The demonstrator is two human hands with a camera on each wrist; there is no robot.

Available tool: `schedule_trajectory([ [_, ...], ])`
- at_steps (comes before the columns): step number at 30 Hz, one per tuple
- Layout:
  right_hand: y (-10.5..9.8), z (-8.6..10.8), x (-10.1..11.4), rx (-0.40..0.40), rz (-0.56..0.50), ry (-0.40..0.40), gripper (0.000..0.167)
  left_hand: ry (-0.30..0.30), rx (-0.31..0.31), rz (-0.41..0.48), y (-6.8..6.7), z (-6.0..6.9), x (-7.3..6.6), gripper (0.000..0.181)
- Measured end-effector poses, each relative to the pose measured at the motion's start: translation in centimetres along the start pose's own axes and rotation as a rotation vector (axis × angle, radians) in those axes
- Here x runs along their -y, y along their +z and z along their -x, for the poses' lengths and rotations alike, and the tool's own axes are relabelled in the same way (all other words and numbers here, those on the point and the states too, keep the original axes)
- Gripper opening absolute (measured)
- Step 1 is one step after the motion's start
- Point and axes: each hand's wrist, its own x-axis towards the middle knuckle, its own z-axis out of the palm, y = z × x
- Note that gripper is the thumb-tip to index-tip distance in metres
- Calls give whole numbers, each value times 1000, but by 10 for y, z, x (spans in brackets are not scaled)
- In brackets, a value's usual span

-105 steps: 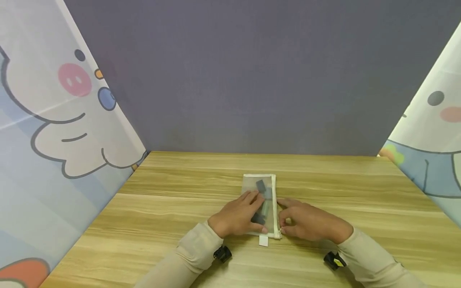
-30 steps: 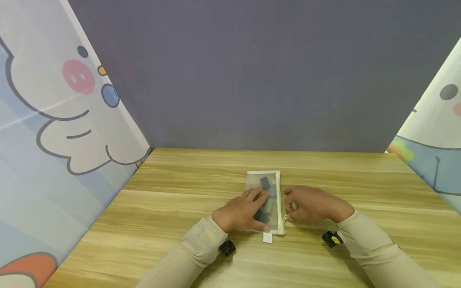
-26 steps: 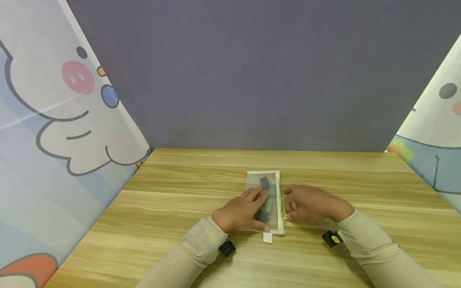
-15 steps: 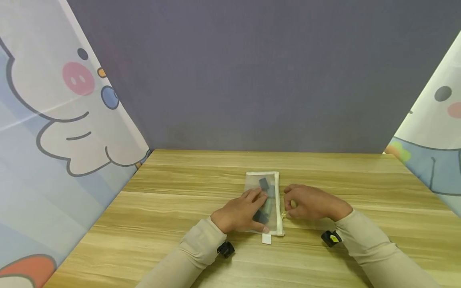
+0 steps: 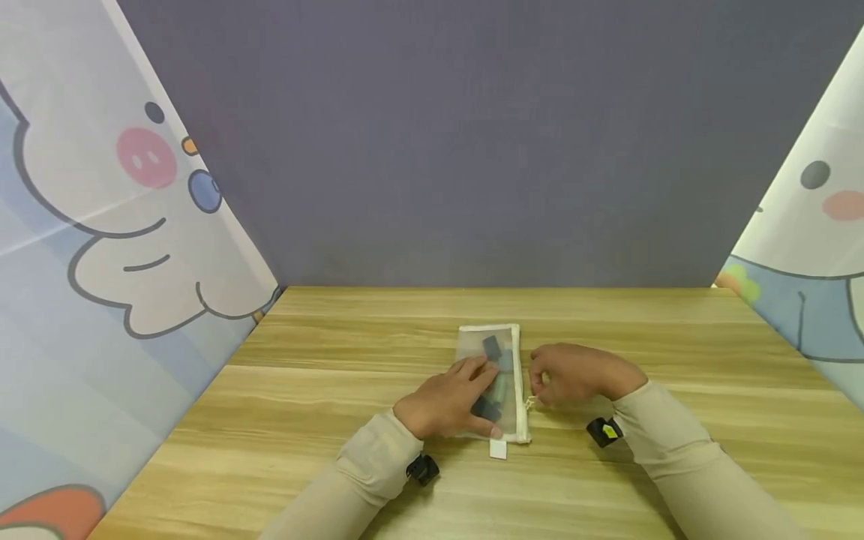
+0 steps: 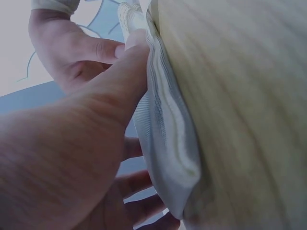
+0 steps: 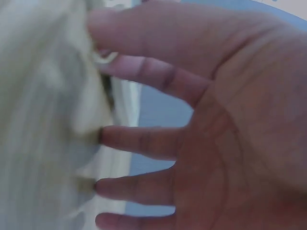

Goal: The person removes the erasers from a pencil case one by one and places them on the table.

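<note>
A translucent mesh zip pouch point(image 5: 508, 390) with cream edging lies flat on the table, with several dark and pale pieces showing through it. My left hand point(image 5: 445, 401) rests on its left part with fingers spread, the thumb near the bottom edge. The left wrist view shows that thumb point(image 6: 136, 52) against the pouch's edge. My right hand point(image 5: 574, 373) is beside the zipper edge, thumb and forefinger pinching a cream zipper pull point(image 5: 530, 403). In the right wrist view a small loop shows between thumb and forefinger, while the other fingers touch the table.
A white tag point(image 5: 498, 449) sticks out from the pouch's near edge. The wood-grain table point(image 5: 337, 352) ends at a dark grey panel point(image 5: 472, 150). Cartoon-printed sheets point(image 5: 155, 225) flank both sides. Each wrist wears a small black camera point(image 5: 423, 469).
Over the earlier frames my right hand has moved up from the pouch's near right corner along the zipper with the zipper pull. The left hand stays on the pouch.
</note>
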Motion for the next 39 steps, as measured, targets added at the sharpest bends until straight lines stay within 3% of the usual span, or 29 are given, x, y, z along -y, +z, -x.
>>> schedule_trajectory([
  [7, -6, -12, 0, 49, -25, -49, 28, 9, -17, -9, 1, -2, 1, 99],
  [12, -4, -6, -5, 16, -38, -40, 23, 0, -15, -5, -1, -2, 0, 98],
  [23, 6, 2, -17, -29, -129, 79, 22, 3, -19, 11, -2, -1, -3, 99],
  [39, 10, 2, -23, -79, -155, 94, 20, 27, -24, 87, -4, 2, -3, 98],
])
